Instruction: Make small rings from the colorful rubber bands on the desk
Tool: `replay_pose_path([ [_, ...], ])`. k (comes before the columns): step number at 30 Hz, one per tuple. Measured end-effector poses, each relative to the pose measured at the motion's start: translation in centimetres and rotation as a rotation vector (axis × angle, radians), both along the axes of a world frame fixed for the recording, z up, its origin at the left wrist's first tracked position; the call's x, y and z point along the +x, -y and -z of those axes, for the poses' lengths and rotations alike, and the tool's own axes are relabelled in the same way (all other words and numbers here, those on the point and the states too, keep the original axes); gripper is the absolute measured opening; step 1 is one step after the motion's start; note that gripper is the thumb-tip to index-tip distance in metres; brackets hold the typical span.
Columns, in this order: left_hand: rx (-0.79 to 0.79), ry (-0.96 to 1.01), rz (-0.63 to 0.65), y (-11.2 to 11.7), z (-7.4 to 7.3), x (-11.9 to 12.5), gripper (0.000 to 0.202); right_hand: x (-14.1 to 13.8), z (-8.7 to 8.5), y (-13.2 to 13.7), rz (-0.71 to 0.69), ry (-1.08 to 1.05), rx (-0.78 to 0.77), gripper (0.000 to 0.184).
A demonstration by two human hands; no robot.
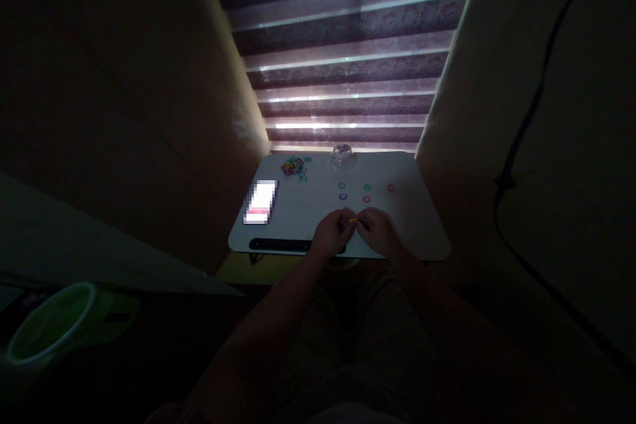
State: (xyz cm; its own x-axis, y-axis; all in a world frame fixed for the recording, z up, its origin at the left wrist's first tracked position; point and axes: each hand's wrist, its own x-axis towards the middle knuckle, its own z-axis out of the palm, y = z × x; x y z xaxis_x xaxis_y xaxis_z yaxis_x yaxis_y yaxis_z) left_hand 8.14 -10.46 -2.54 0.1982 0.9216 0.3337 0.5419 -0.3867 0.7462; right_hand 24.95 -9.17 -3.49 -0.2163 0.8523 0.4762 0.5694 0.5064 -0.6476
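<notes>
"What are you seeing in those hands?"

"The left hand (332,232) is pinching a small yellow piece (352,220), and the right hand (376,230) is meeting it there, fingertips drawn close on the same piece. It's sitting between the two, low over the front of the tabletop (417,232)."

"Can you tell its shape?"

"No, it's too small and dim from here."

"And just past the fingers?"

"Five little rings are lying apart in two rows. A violet ring (342,197) and a red ring (366,199) are making the near row; a blue ring (342,185), a green ring (368,187) and a pink ring (391,187) are making the far one."

"What's the left forearm crossing?"

"A long black strip (278,245) that's running along the front edge."

"And farther out?"

"A clear jar (342,158) is standing near the back edge. To its left, a pile of coloured rings (293,167) is lying heaped, and a phone (261,202) is glowing nearer the left edge."

"Behind it all?"

"A striped blind (348,66) is letting light through. Down on the left, a green basket (114,315) is catching a little of it."
</notes>
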Motion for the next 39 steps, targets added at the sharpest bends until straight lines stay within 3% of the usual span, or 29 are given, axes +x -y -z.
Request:
replay_pose_path([
  [39, -0.018, -0.042, 0.011, 0.06, 0.02, -0.02, 0.017, -0.05, -0.12, 0.04, 0.015, 0.016, -0.016, 0.005],
])
